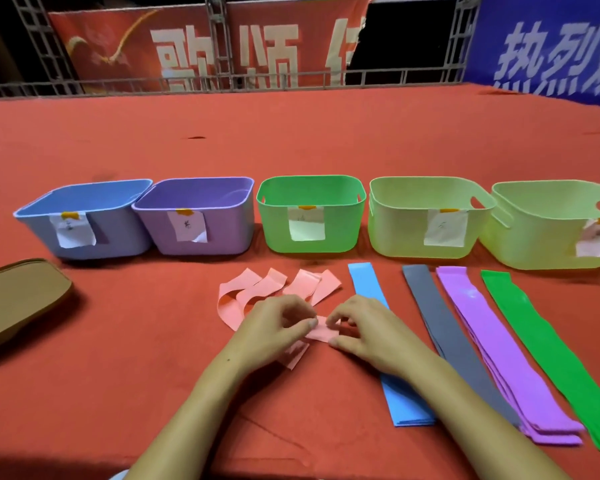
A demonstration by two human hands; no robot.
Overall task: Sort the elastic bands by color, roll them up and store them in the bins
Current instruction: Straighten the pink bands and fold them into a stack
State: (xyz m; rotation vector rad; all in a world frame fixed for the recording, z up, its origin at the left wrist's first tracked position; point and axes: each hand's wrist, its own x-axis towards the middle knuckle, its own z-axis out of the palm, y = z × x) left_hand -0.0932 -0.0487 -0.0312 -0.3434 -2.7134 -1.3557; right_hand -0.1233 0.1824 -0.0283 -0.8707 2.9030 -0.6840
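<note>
Table (118, 341), red-covered: carries all items.
Bins (310, 216), five in a row at the far side, labelled; appear unfilled.
Sorted bands, flat, at right: blue (392, 386), grey (440, 323), purple (482, 341), green (534, 341).
Pink bands (257, 289): loose tangle below the green bin.
Left hand (274, 327) and right hand (364, 330): palms down, fingers curled, each grip pinching one pink end. Advice: keep edges aligned and the roll tight.
</note>
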